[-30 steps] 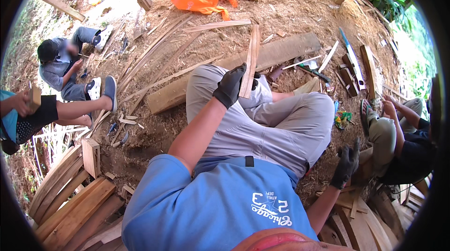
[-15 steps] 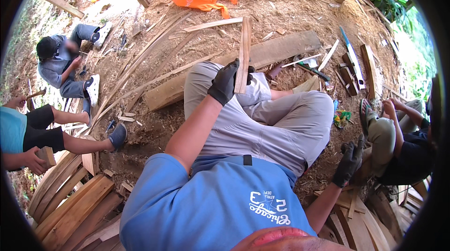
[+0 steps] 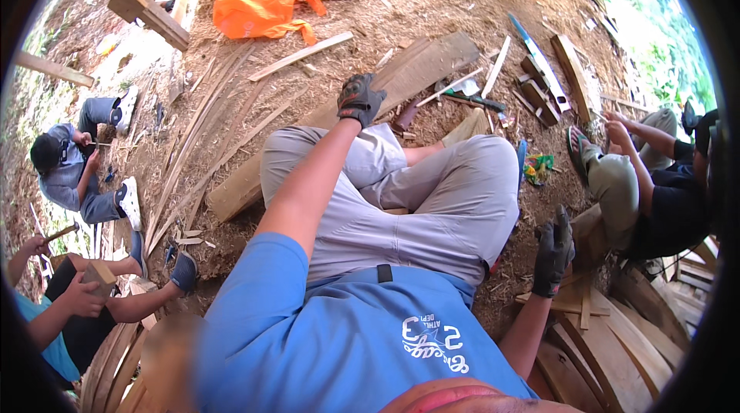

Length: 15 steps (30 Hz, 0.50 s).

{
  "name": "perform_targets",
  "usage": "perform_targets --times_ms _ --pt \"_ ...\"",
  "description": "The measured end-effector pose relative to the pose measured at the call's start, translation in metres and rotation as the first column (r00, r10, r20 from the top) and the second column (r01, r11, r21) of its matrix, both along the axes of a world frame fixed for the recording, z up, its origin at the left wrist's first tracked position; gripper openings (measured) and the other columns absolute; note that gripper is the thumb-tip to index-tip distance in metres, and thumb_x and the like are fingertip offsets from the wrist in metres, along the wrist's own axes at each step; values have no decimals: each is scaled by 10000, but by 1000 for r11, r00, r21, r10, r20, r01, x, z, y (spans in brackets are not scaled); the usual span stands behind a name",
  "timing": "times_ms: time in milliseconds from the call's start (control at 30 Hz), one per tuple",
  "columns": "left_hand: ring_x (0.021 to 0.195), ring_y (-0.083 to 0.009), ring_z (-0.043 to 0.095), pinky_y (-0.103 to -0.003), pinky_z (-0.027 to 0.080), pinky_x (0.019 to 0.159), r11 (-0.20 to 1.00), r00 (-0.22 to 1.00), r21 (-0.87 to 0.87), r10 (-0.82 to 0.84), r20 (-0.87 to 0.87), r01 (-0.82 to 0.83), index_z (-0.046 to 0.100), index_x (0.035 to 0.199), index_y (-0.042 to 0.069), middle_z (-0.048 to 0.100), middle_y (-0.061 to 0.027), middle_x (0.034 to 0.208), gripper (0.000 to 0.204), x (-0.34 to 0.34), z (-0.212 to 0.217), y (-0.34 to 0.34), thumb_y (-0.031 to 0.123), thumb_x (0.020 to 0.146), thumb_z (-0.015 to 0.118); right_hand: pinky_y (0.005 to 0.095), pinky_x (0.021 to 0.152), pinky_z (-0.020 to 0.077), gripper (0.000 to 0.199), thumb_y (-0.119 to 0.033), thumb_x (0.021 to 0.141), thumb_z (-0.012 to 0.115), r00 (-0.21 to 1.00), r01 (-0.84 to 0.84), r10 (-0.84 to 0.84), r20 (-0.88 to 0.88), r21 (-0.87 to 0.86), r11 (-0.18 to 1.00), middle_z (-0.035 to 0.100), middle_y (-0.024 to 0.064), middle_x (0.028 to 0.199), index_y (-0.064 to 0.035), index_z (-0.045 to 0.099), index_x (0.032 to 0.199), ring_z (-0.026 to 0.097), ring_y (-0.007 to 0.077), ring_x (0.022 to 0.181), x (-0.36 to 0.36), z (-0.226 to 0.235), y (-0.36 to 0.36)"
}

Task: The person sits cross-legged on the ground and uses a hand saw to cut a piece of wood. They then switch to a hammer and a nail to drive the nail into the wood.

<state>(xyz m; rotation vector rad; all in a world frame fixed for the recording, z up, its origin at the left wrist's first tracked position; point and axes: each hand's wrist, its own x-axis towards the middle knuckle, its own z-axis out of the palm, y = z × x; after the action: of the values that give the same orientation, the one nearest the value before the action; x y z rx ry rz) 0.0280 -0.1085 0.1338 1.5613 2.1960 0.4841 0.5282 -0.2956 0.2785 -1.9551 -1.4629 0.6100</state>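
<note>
My left hand [image 3: 360, 99], in a dark glove, is closed beyond my left knee, over the thick wooden board [image 3: 231, 189] lying on the ground. A wooden strip [image 3: 402, 60] runs from the fingers along the board's far side; my hand hides its near end. Low on my right, my right hand [image 3: 555, 251], gloved too, holds nothing. Its fingers are stretched out and apart, near a wooden block [image 3: 592, 240] and the curved planks.
Beyond my legs lie a handsaw [image 3: 539, 66], wooden blocks [image 3: 539, 101] and an orange bag [image 3: 258, 11]. One person [image 3: 65, 159] sits at the far left; nearer, another's hand [image 3: 83, 295] holds a block. A third person [image 3: 655, 182] sits at right. Curved planks [image 3: 609, 351] lie at lower right.
My left hand has moved with the wooden strip, which has turned from upright in view to slant along the board. My right hand's fingers have spread. The whole view has shifted.
</note>
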Motion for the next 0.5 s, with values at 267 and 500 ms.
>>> perform_targets --times_ms 267,500 --pt "1264 -341 659 -445 524 1081 976 998 -213 -49 -25 42 640 1440 184 687 -148 1378 655 12 -57 35 415 850 805 297 764 580 437 -65 1026 585 996 76 -75 52 -35 996 684 78 1085 -51 609 1462 665 120 824 19 0 -20" --pt "1309 -342 632 -428 487 1130 976 999 -210 -44 28 49 624 1465 175 657 -153 1429 751 -11 -70 32 509 822 824 284 768 573 440 -94 1043 582 998 53 -56 -17 -141 989 674 62 1082 -53 591 1481 655 105 854 23 -28 -5"
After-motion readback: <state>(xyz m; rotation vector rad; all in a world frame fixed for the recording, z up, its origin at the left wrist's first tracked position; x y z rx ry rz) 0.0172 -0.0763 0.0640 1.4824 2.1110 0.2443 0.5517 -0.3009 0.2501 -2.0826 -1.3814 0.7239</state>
